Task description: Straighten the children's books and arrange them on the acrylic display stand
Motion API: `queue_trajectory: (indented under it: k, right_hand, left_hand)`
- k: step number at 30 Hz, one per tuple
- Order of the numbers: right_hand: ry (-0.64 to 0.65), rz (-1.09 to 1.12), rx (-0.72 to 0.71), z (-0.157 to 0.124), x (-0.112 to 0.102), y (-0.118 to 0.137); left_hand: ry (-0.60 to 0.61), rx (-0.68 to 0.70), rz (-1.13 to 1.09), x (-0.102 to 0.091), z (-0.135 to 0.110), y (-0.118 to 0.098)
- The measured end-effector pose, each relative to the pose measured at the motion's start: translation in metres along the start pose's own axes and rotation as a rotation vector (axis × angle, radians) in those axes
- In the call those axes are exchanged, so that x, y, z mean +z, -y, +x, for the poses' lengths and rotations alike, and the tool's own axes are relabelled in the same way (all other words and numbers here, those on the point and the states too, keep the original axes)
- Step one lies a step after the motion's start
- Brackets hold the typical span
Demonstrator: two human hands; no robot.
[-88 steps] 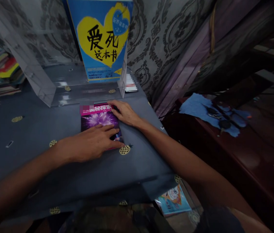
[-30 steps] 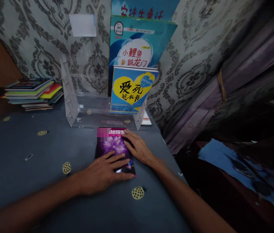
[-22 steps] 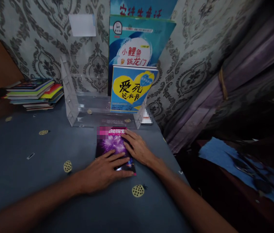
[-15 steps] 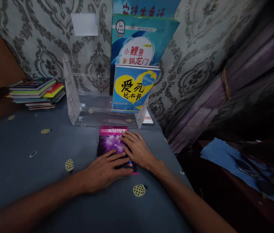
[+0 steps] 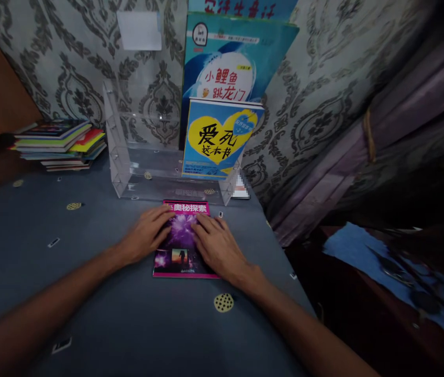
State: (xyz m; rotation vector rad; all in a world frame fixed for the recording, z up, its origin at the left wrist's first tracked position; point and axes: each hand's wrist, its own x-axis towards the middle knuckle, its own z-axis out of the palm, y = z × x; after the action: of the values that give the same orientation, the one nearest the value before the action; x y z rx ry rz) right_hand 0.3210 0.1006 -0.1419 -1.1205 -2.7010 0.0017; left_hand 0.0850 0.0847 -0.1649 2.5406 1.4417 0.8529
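Note:
A purple and black book with a pink top band lies face up on the table, in front of a clear acrylic rack. At its left edge is my left hand, fingers stretched out with the tips over the cover. My right hand rests flat over the book's right side, fingers extended, and hides part of that edge. Both hands are open. In the rack stands a blue book with a yellow heart, and behind it rises a taller teal book.
A stack of books sits at the back left of the blue patterned table cover. Patterned wallpaper and a tied purple curtain border the table. Beyond its right edge lies a light blue cloth.
My left hand has moved up and left, from across the book's lower part to its left edge, uncovering the small pictures. The right hand stays on the right side.

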Motion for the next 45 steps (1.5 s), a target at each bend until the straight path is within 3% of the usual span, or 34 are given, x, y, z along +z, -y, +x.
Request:
queue_trajectory:
  k: [4,9,22,26,31,34,45]
  right_hand:
    - [0.009,0.094,-0.141,-0.007,0.003,0.030]
    - [0.143,0.219,-0.426,-0.015,0.007,0.052]
    - [0.155,0.306,-0.422,-0.018,0.003,0.053]
    - [0.065,0.374,-0.298,-0.011,0.005,0.030]
    - [-0.017,0.300,-0.025,0.005,0.016,-0.026]
    - [-0.034,0.322,0.029,0.010,0.020,-0.050]
    - [-0.044,0.233,0.121,0.019,0.028,-0.063]
  left_hand:
    - [0.080,-0.063,0.081,0.002,-0.001,0.022]
    - [0.100,-0.044,0.087,0.000,-0.002,0.024]
    - [0.115,-0.026,0.165,0.001,-0.001,0.022]
    - [0.130,-0.032,0.167,0.001,-0.001,0.021]
    - [0.136,-0.041,0.181,0.003,-0.001,0.023]
    - [0.134,-0.039,0.185,0.003,0.000,0.022]
    - [0.162,-0.083,0.219,0.003,0.000,0.019]
